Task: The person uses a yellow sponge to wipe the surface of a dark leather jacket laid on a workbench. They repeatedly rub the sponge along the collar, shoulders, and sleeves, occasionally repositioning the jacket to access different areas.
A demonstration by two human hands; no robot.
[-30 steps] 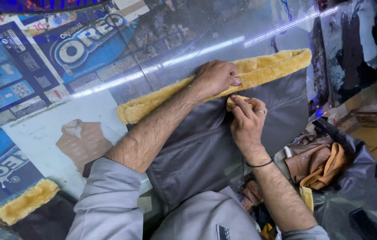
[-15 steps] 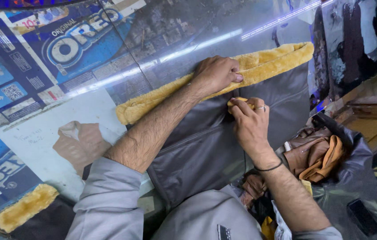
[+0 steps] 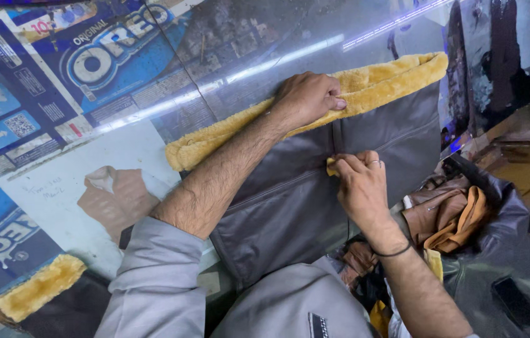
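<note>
Mid-frame, my left hand (image 3: 307, 99) presses flat on the yellow fur collar (image 3: 377, 78) while my right hand (image 3: 358, 184) pinches a yellow scrap at the grey leather panel (image 3: 290, 200) seam, likely trimming; next needs a steady pull.

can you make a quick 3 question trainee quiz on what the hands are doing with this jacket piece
1. True or false: the left hand presses on the yellow fur collar.
2. What does the right hand pinch? A) a small yellow scrap at the seam B) a phone C) scissors
3. Fill in: the fur collar runs along the top edge of a grey ___ panel.

Key: 1 true; 2 A; 3 leather
</note>
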